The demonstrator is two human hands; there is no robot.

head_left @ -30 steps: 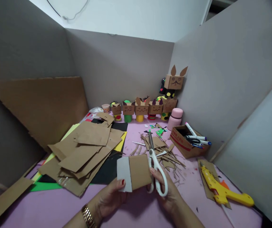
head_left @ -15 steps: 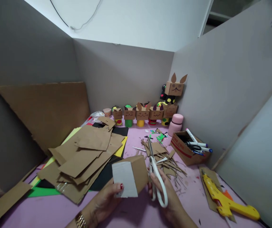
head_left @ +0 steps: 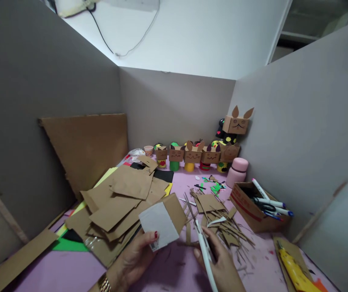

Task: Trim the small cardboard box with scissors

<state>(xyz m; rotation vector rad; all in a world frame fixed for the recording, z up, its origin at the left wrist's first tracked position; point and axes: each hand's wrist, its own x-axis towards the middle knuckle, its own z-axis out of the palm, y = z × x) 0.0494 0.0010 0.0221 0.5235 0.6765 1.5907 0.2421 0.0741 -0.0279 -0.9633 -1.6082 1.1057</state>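
My left hand (head_left: 139, 253) is closed on a small folded cardboard piece (head_left: 176, 211) with a white face, thumb pressed against the white side. White-handled scissors (head_left: 203, 247) are in my right hand (head_left: 219, 259), their blades pointing up and away, slightly parted. The blade tips stand just right of the cardboard piece, and nothing shows between them. Beneath and beyond the scissors lies a heap of thin cardboard offcuts (head_left: 237, 233). To the left of my left hand spreads a pile of flat brown cardboard sheets (head_left: 116, 215).
Cardboard animal-faced figures (head_left: 194, 155) line the back of the purple table (head_left: 70, 271). At right are a pink bottle (head_left: 237, 172), a cardboard box (head_left: 250, 215) of markers and a yellow glue gun (head_left: 295, 269). A large cardboard sheet (head_left: 91, 150) leans on the left partition.
The view has shifted, with the scene sitting lower and to the right. The cardboard piece has tilted in my left hand, and the scissors have moved a little lower, away from its edge.
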